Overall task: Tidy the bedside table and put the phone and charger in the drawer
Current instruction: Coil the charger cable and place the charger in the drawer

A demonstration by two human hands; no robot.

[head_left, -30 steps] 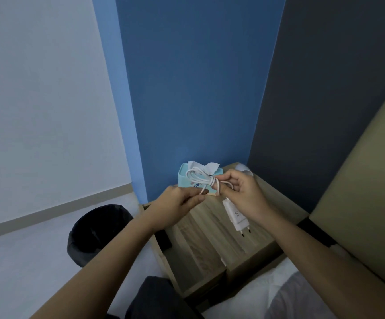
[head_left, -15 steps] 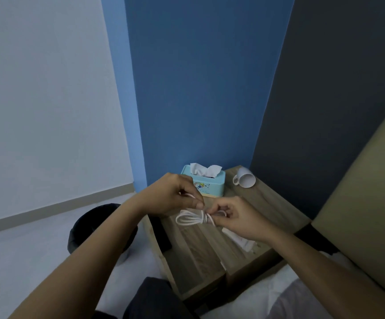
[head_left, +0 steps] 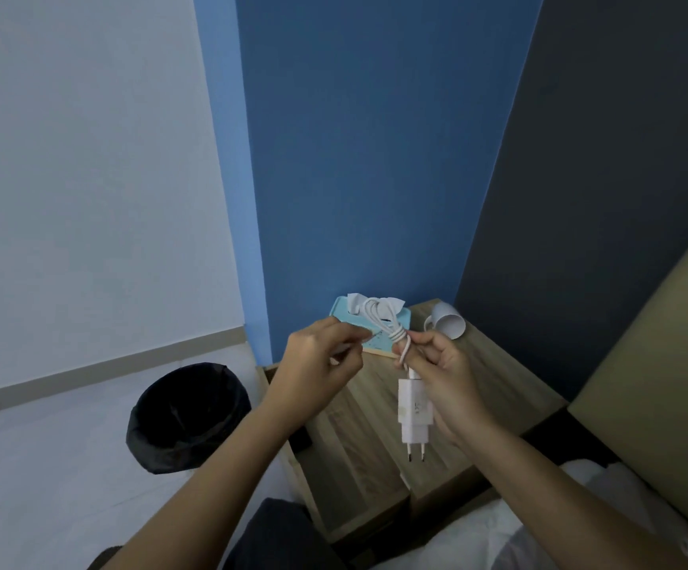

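A white charger [head_left: 414, 409] hangs plug-down over the wooden bedside table [head_left: 502, 388]. Its cable is wound into a coil [head_left: 378, 316] that sticks up above my hands, with a few turns wrapped around its waist. My right hand [head_left: 443, 376] grips the bundle at that wrapped waist, just above the plug body. My left hand [head_left: 319, 364] is to the left, fingers pinched on the thin cable end. A dark flat object [head_left: 303, 440] lies at the table's left edge, mostly hidden by my left forearm; I cannot tell if it is the phone.
A teal tissue box [head_left: 379, 343] stands at the back of the table, partly behind the coil. A white mug [head_left: 449, 322] lies on its side at the back right corner. A black bin [head_left: 188, 417] sits on the floor to the left. Bedding fills the lower right.
Half a second ago the bundle was held low and flat with the plug resting on the table. Both hands have lifted it, and the plug now hangs free.
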